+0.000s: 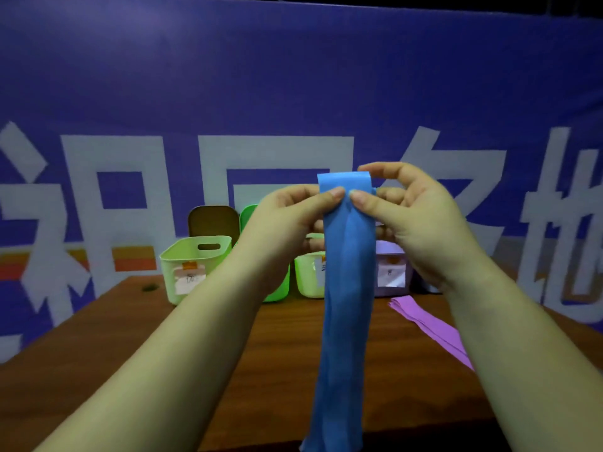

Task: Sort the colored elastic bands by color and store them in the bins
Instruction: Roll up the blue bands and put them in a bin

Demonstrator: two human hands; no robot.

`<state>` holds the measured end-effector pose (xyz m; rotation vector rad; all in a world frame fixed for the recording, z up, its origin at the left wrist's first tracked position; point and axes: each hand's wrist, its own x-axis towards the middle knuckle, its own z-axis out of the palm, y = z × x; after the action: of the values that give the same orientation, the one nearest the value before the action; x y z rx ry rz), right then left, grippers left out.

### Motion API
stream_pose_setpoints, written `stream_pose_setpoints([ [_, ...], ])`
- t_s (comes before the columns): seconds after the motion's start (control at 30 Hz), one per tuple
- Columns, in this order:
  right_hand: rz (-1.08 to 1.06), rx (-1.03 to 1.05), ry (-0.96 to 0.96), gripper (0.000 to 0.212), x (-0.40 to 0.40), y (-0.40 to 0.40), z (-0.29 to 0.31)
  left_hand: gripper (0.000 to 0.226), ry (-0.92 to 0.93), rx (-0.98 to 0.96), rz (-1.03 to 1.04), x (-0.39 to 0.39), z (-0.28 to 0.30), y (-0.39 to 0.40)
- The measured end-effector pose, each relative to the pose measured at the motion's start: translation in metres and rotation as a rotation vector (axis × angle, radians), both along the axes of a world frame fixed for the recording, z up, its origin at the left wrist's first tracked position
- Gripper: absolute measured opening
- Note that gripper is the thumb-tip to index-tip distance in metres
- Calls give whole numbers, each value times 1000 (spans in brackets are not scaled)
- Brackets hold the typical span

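A long blue elastic band (pixel 346 305) hangs down in front of me, its folded top held up high. My left hand (pixel 287 223) pinches its upper left side between thumb and fingers. My right hand (pixel 414 213) pinches the upper right side, its index finger curled over the top fold. A purple band (pixel 430 327) lies flat on the wooden table (pixel 130 353) at the right. Behind my hands stand a pale green bin (pixel 192 265), a bright green bin (pixel 277 293), another pale green bin (pixel 308 275) and a lilac bin (pixel 390 272), each partly hidden.
A brown lid or bin (pixel 212 221) stands behind the left pale green bin. A blue banner with large white characters (pixel 277 93) closes off the back of the table. Paper labels are stuck on the bin fronts.
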<state>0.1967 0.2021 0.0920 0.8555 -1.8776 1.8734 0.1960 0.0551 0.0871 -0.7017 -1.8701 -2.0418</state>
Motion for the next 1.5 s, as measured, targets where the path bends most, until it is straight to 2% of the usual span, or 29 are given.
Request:
stream_pose_setpoints([
  [0.17,63,-32,-61,27,24,-12,-26,9,25,14,105,30,-32,-9],
  [0.33,76,-137,-217,28,31,-32,-102,10,-60,87,228,48,-108,-14],
  [0.4,-65,-147,-213,30,37,-38,-138,14,-85,98,292,55,-138,-13],
  [0.5,-458,17,-45,33,45,-40,-187,18,-63,75,397,64,-180,-12],
  [0.53,-507,38,-24,30,50,-41,-199,17,-51,46,429,67,-192,-13],
  [0.6,-450,-8,-91,24,63,-45,-219,15,-48,22,484,75,-215,-13],
  [0.67,-296,-84,-231,17,75,-51,-231,11,-50,19,533,83,-233,-12],
  [0.73,-175,-155,-379,24,84,-55,-241,4,-35,-26,566,90,-249,-10],
  [0.77,-136,-188,-439,30,87,-55,-245,7,-19,-66,575,95,-257,-9],
  [0.9,-94,-254,-555,44,98,-50,-259,17,79,-246,488,108,-280,-8],
  [0.97,-88,-257,-592,36,102,-46,-264,19,76,-231,418,112,-287,-11],
  [1.07,-75,-255,-670,9,105,-41,-274,23,-94,-6,366,118,-290,-13],
  [1.13,-48,-262,-723,10,108,-40,-280,21,-286,168,304,120,-289,-12],
  [1.3,-88,-201,-682,19,112,-39,-288,44,-546,334,260,122,-296,-8],
  [1.4,-143,-86,-636,16,111,-32,-292,41,-689,379,176,124,-297,-8],
  [1.5,-167,14,-584,17,110,-27,-292,31,-740,397,136,122,-299,-6],
])
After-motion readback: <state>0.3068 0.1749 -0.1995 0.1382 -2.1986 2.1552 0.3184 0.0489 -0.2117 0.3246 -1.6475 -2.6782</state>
